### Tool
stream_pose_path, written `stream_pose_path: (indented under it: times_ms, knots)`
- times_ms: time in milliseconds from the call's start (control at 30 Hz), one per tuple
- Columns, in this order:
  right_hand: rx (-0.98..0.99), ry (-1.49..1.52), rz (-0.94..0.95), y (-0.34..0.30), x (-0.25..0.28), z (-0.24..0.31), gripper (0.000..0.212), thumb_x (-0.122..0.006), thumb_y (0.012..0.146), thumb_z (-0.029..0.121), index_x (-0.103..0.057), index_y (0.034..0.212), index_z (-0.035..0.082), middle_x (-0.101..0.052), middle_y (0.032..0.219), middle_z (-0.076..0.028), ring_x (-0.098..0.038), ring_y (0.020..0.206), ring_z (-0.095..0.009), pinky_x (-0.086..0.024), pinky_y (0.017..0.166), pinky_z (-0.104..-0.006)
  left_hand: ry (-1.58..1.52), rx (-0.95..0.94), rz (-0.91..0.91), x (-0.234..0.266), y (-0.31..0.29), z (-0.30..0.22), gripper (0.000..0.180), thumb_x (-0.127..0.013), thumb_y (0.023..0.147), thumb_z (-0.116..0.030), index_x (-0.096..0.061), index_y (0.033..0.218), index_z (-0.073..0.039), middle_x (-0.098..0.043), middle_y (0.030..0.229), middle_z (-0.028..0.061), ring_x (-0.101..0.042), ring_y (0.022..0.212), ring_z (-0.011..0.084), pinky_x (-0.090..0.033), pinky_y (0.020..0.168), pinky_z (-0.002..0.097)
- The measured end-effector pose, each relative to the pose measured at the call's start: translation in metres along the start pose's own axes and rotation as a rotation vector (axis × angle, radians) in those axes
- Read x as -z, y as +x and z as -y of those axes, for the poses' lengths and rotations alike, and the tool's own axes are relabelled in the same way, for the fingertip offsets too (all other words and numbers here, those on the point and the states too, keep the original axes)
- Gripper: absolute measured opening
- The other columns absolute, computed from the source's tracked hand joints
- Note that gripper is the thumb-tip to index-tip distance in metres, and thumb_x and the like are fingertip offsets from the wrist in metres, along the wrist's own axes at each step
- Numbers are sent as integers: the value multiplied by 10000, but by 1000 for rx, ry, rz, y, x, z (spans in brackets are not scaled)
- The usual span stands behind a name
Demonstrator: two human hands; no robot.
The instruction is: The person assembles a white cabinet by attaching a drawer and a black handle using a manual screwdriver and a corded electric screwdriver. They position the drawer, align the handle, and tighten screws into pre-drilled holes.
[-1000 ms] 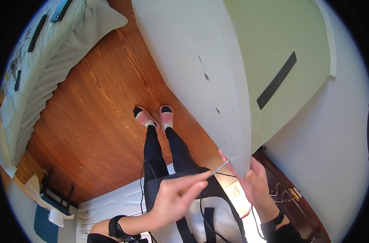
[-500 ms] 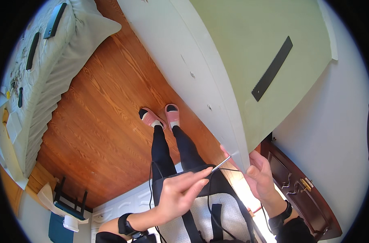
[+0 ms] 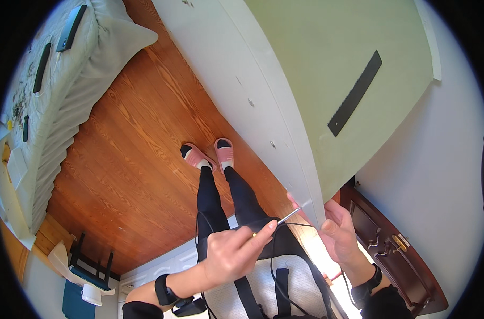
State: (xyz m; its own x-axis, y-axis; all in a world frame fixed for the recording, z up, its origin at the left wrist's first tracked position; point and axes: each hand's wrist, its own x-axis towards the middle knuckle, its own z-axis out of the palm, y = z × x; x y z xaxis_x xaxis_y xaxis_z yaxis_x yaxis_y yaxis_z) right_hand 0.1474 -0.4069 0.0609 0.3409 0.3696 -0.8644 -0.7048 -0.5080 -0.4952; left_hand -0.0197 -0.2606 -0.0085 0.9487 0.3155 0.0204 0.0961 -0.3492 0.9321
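My left hand (image 3: 234, 256) is closed around a screwdriver (image 3: 289, 215), its thin metal shaft pointing up and right. The handle is mostly hidden in my fingers. The shaft's tip meets the near end of a long white panel (image 3: 236, 64), close to its edge. Wrapped around that same end is my right hand (image 3: 338, 234), thumb on the right side; a fingertip shows past the panel's left side. Small metal fittings (image 3: 272, 144) sit along the panel's face. Beside it, on a pale green surface (image 3: 380, 26), lies a dark toothed saw blade (image 3: 355, 93).
A white-covered bed (image 3: 74, 80) at the left carries dark bar-shaped pieces (image 3: 42, 67) and a dark-handled tool (image 3: 25, 128). A brown door-like panel (image 3: 393, 250) stands at the lower right. Black cables (image 3: 274, 260) hang near my body. Below is wooden floor (image 3: 130, 159).
My left hand has rolled slightly around the screwdriver and sits a little lower, with the tip staying at the panel's end. My right hand keeps its place; the view has shifted slightly.
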Motion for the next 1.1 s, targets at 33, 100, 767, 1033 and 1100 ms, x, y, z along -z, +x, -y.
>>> stream_pose_path:
  times_ms: [33, 100, 767, 1033, 1100]
  knots:
    - [13, -7, 1, 0, 0, -1, 806, -707, 807, 439, -401, 1326, -97, -443, 1368, -274, -431, 1308, -316, -279, 1128, -431, -311, 293, 69, 4, 1, -4, 370, -640, 833, -55, -641, 1202, -25, -367, 591, -36, -411, 486, 55, -344, 432, 219]
    - [10, 9, -6, 0, -1, -2, 814, -712, 799, 446, -406, 1321, -98, -451, 1361, -274, -432, 1307, -319, -281, 1128, -433, -911, 885, 193, 12, 4, -15, 325, -609, 907, -93, -623, 1222, -16, -387, 603, -61, -390, 527, 28, -325, 467, 200]
    - [76, 0, -71, 3, -8, -5, 829, -713, 782, 488, -440, 1290, -107, -484, 1332, -248, -439, 1291, -381, -293, 1123, -466, -1422, 1258, 208, 16, 8, -8, 335, -631, 894, -96, -623, 1220, -24, -362, 617, -66, -397, 538, 25, -310, 467, 189]
    - [87, -5, -83, 6, -17, 3, 884, -751, 733, 532, -447, 1291, -83, -493, 1318, -273, -485, 1263, -308, -335, 1096, -399, -143, 30, -75, -3, 2, 5, 426, -696, 725, -26, -668, 1150, -47, -327, 587, 8, -363, 407, 110, -318, 368, 257]
    - [78, -6, -87, 6, -17, 3, 895, -746, 733, 543, -442, 1294, -84, -489, 1322, -275, -486, 1262, -307, -332, 1098, -398, -825, 620, 65, 4, 3, -1, 330, -644, 856, -68, -645, 1183, -28, -391, 596, -20, -380, 467, 76, -305, 423, 219]
